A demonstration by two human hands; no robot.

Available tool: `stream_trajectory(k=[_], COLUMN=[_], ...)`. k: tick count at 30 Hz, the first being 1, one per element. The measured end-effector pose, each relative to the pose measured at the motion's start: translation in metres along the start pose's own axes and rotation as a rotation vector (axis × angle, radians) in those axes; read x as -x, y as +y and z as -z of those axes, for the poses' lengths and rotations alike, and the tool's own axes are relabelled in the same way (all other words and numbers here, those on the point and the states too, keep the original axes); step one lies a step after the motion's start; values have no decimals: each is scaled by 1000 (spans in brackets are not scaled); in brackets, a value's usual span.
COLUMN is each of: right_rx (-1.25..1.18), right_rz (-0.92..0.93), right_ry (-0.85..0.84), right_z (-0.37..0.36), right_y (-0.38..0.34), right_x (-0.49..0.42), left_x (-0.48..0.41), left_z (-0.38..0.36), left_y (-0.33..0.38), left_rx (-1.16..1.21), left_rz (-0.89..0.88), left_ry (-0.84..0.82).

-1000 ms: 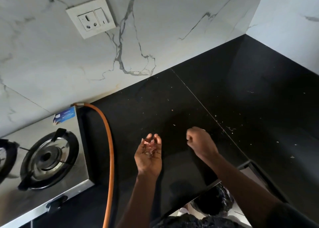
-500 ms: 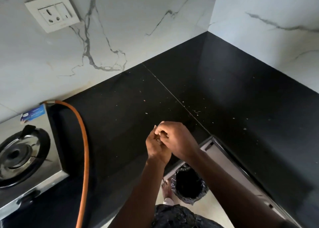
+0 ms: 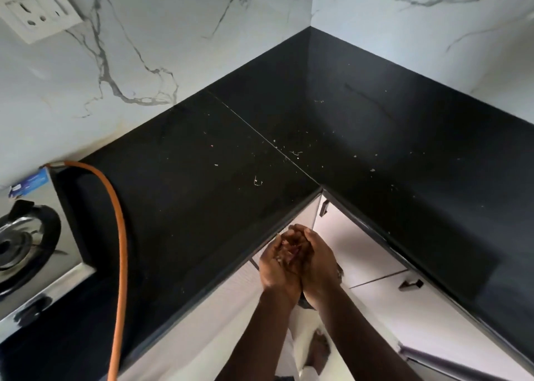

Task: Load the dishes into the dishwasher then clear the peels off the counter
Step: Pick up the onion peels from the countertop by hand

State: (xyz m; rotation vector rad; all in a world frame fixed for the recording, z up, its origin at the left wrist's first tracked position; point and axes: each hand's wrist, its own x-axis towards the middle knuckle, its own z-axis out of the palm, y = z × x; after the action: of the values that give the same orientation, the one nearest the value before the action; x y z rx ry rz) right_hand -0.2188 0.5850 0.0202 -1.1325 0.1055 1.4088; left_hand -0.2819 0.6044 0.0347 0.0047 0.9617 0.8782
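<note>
Peels (image 3: 290,249) bunched in both palms: left grip (image 3: 276,271) and right grip (image 3: 319,265) pressed side by side, fingers curled narrowly around the reddish scraps, held just off the counter (image 3: 202,222) edge, below its inner corner. Stray crumbs (image 3: 257,182) lie on the counter at 12 o'clock from the hands; orange hose (image 3: 121,236) runs at 9 o'clock.

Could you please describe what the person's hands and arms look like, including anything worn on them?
Both the left hand and the right hand are bare, with no gloves. The left forearm and right forearm are uncovered down to the frame's lower edge; no sleeve shows. No watch or bracelet is visible at either wrist. Rings cannot be ruled out.
</note>
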Motion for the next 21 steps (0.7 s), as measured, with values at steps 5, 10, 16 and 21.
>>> stream_trajectory(k=[5,10,16,21], right_rx=[-209,-358,-459,-429], right_rz=[-55,-65,-40,-97], right_ry=[-4,146,261,355], right_z=[30,48,72,106], right_y=[6,15,43,69], right_x=[-19,-42,-73,-121], left_x=[-16,-39,-95,-156], left_z=[4,6,46,87], left_y=[-20,-31,-55,-89], left_rx=[-145,-358,-469,-622], left_rz=[36,14,55,77], left_ry=[22,21,52,18])
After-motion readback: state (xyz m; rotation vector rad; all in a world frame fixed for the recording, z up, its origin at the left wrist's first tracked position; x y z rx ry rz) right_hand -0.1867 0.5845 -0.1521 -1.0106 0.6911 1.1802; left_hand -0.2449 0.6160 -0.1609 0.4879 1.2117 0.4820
